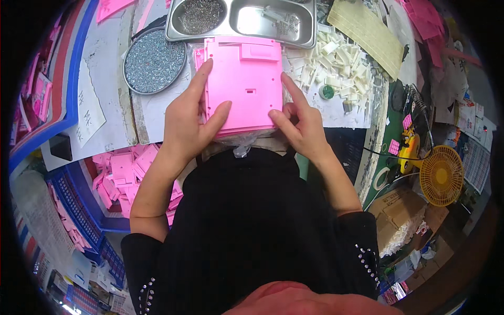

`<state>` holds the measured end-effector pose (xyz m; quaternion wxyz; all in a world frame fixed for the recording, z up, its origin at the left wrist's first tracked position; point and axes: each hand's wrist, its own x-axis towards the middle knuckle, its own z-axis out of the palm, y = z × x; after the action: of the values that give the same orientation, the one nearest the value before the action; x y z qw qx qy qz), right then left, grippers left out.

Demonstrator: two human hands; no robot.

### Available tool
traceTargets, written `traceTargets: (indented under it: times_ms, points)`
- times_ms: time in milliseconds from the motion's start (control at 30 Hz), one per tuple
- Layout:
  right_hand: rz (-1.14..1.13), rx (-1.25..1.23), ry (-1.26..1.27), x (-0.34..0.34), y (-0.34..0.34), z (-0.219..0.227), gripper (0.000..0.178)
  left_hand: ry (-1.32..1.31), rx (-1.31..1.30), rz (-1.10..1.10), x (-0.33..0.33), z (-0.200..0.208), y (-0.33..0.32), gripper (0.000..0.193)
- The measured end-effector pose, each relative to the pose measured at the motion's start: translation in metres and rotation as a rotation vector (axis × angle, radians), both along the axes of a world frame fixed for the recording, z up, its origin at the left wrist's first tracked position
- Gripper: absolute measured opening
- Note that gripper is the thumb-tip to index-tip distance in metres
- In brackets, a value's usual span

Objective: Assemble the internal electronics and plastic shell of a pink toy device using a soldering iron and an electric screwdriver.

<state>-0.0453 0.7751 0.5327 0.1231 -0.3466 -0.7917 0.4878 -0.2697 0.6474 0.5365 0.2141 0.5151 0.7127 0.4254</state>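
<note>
A flat, squarish pink plastic housing (pixel 236 86) lies at the near edge of the table, straight in front of me. It has a raised rectangular part near its far edge, a small slot in the middle and a few small holes. Other pink plastic edges show beneath it, with clear plastic film under the near side. My left hand (pixel 191 113) grips its left side, thumb on top and fingers along the edge. On the opposite side, my right hand (pixel 302 121) grips the right edge, thumb on the near corner. What the hidden fingers touch underneath cannot be seen.
Beyond the housing stands a metal tray (pixel 241 39) with small metal parts. A round dish (pixel 155 60) of screws is left of it. White plastic pieces (pixel 336 68) and a small green container (pixel 326 92) lie right. A blue crate (pixel 113 226) holds pink parts; a yellow fan (pixel 441 176) stands right.
</note>
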Motion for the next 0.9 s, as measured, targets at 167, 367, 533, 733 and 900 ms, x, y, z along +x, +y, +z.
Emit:
traceTargets:
  times_ms: [167,367,533,733,900]
  points:
    - [0.076,0.027,0.054,-0.004,0.013,-0.002,0.069,-0.128,-0.100,0.088,0.006,0.007,-0.011,0.073]
    - [0.230,0.247,-0.016,-0.006,0.019,0.000,0.073,0.030,-0.087,0.174,0.016,-0.004,-0.027,0.062]
    - [0.267,0.248,-0.141,-0.008,0.020,0.007,0.073,-0.191,-0.056,0.206,0.022,-0.012,-0.037,0.050]
    - [0.255,0.115,-0.114,-0.008,0.022,0.009,0.074,-0.570,-0.027,0.211,0.020,-0.015,-0.036,0.053]
    - [0.295,0.061,-0.126,-0.008,0.027,0.011,0.075,-0.773,0.031,0.250,0.029,-0.007,-0.036,0.062]
